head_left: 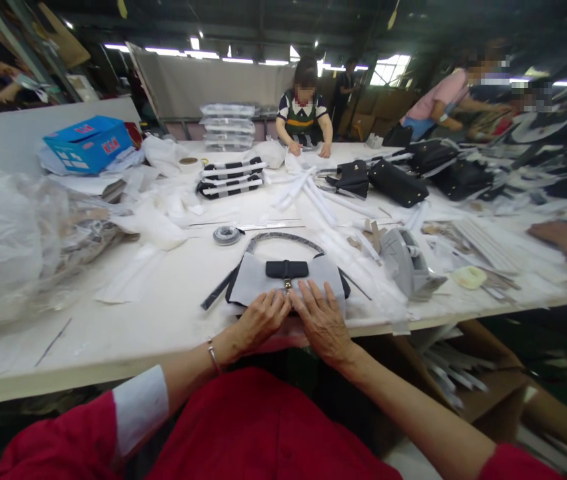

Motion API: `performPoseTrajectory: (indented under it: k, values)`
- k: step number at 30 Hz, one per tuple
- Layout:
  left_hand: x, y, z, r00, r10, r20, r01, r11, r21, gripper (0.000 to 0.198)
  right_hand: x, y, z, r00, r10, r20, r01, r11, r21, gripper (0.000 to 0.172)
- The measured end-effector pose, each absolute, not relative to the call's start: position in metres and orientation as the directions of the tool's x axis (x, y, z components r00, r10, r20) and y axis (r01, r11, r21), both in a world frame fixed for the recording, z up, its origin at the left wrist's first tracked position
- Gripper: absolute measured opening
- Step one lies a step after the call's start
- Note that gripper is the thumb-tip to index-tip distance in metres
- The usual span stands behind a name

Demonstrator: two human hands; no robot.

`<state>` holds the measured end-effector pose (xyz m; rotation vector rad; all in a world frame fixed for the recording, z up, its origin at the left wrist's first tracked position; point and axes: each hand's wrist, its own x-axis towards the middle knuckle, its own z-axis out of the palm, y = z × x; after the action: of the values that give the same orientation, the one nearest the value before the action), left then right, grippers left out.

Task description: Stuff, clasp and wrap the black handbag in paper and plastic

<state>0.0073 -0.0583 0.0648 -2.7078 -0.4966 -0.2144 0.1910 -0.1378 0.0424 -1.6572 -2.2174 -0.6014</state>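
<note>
A black handbag [287, 269], its front wrapped in grey-white paper [258, 280], lies at the near edge of the white table [173, 293]; its wrapped handle arcs behind it. My left hand [259, 320] and my right hand [324, 321] rest side by side on the bag's near edge, fingers stretched flat over the paper just below the clasp. Neither hand grips anything that I can see.
A roll of tape [226, 235] lies behind the bag; a grey moulded piece [408, 265] sits to its right. Crumpled plastic bags [8, 247] fill the left. A blue box [88, 143], more black bags [397, 183] and people working stand farther back.
</note>
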Motion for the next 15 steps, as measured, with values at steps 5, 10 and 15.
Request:
performPoseTrajectory:
  k: [5, 10, 15]
  values:
    - [0.006, -0.042, 0.08, 0.911, 0.32, 0.259, 0.378, -0.9, -0.218, 0.032, 0.2, -0.124, 0.055, -0.304, 0.787, 0.537, 0.953, 0.252, 0.17, 0.053]
    - [0.004, -0.02, 0.091, 0.903, 0.285, 0.321, 0.342, -0.93, -0.134, 0.038, 0.215, -0.109, 0.072, -0.368, 0.731, 0.575, 0.929, 0.266, 0.257, 0.054]
    - [-0.001, -0.001, 0.091, 0.888, 0.294, 0.353, 0.347, -0.933, -0.094, 0.04, 0.23, -0.096, 0.073, -0.451, 0.696, 0.559, 0.889, 0.295, 0.349, 0.051]
